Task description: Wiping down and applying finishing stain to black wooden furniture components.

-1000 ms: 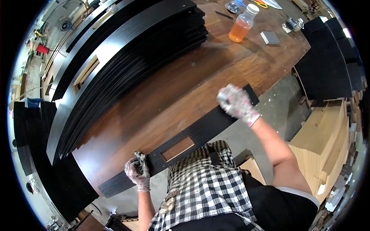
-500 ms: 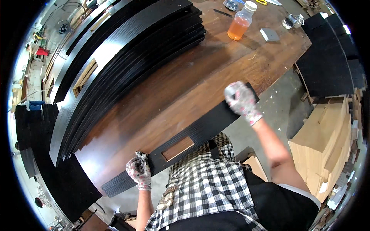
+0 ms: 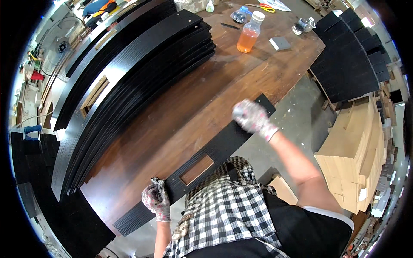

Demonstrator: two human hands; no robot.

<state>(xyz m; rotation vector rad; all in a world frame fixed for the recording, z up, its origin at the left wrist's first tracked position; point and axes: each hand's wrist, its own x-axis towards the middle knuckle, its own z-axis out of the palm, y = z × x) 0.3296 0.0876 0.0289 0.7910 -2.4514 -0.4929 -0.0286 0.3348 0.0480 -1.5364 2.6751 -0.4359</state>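
Observation:
A long black wood-grain board (image 3: 223, 142) lies slantwise along the near table edge, a rectangular cutout left of its middle. My left hand (image 3: 155, 201), in a patterned white glove, is closed on a crumpled dark rag (image 3: 159, 184) over the board's left part. Toward the board's right end is my right hand (image 3: 254, 118), gloved alike and slightly blurred. Its fingers are curled down against the board; whatever they hold is hidden. Small holes show at the board's far right end.
Curved black boards (image 3: 142, 56) are stacked at the table's left. On the brown table (image 3: 206, 107) stand an orange-liquid bottle (image 3: 248, 36), a grey block (image 3: 280, 43), a clear jar (image 3: 303, 26) and yellow-handled scissors (image 3: 267, 7). Cardboard (image 3: 350, 150) and more black panels (image 3: 344, 60) stand right.
My right hand has slid a little leftward along the board, away from its right end. My left hand stays by the cutout with the rag. The whole view has shifted slightly.

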